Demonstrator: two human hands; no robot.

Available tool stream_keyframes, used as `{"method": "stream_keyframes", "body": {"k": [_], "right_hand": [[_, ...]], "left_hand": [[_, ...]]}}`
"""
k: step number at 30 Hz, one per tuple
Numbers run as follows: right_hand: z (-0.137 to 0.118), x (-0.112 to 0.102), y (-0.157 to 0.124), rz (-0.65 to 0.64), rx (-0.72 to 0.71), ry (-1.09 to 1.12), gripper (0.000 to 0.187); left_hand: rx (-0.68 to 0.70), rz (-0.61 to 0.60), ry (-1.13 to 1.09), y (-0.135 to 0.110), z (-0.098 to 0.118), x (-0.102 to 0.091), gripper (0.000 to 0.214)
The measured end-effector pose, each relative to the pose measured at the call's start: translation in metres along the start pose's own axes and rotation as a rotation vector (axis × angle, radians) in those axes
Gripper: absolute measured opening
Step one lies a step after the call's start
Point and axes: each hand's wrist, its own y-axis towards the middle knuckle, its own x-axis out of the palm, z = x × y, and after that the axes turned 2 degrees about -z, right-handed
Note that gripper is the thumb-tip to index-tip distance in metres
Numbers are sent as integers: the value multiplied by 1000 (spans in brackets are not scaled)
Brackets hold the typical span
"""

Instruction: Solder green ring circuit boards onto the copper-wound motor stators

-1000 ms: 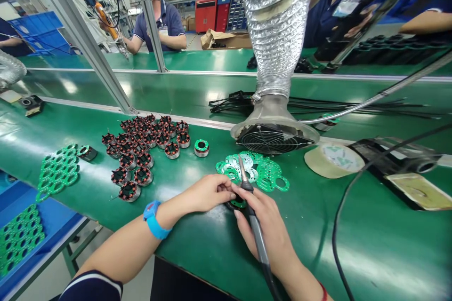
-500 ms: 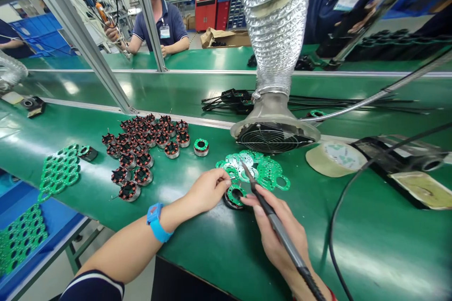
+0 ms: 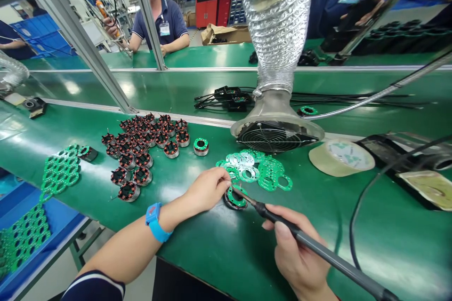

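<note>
My right hand (image 3: 300, 249) is closed around a soldering iron (image 3: 318, 244), whose tip reaches the green ring-shaped circuit board (image 3: 241, 191) on top of a motor stator (image 3: 236, 205). At the left side of that stator, my left hand (image 3: 210, 190) has its thumb and fingers pinched together; what they hold, if anything, is too small to make out. Behind the stator lies a pile of green ring boards (image 3: 270, 174). Another stator with a green board (image 3: 201, 146) stands farther left, near a group of several copper-wound stators (image 3: 141, 141).
A fume extractor hood (image 3: 277, 134) hangs over the bench behind the boards. To the right are a tape roll (image 3: 341, 157), a sponge tray (image 3: 427, 188) and the iron's cable (image 3: 356, 207). Sheets of ring boards (image 3: 61, 169) lie at the left. A person (image 3: 160, 23) sits across.
My right hand has moved right and toward me, bringing the soldering iron's tip down from above the board pile onto the stator's board. My left hand stays where it was.
</note>
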Motion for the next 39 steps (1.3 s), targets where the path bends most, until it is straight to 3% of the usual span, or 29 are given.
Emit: {"method": "stream_keyframes", "body": {"k": [9,12,15,18,21,24,26,28,30,34,39], "right_hand": [[3,5,-2,19,35,-29,27],[3,14,5,-83,-6,-150,35],[4,23,11,-249,-160,-283,41],[7,29,13,-315,-210,-353,48],[9,30,12,-309,-166,-361,49],[9,25,11,-236,-121,-383,49],[9,22,12,-189,-107,-383,49],[8,19,12,-174,-116,-363,48],[7,18,13,-174,-132,-340,47],[5,20,14,-158,-145,-301,48],[0,22,14,-168,-240,-319,57]], "left_hand": [[49,26,85,-1,0,3,13],[70,32,97,-1,-1,4,12],[86,40,113,-1,-2,5,13],[83,46,118,-1,-2,6,12],[45,14,53,-4,-2,3,6],[48,-157,28,-9,-2,-4,19],[90,-244,120,-12,-1,-7,15],[126,-233,205,-12,0,-8,4],[142,-160,194,-12,0,-8,9],[139,-74,2,-9,0,-5,11],[76,-102,-160,-7,0,-2,4]]}}
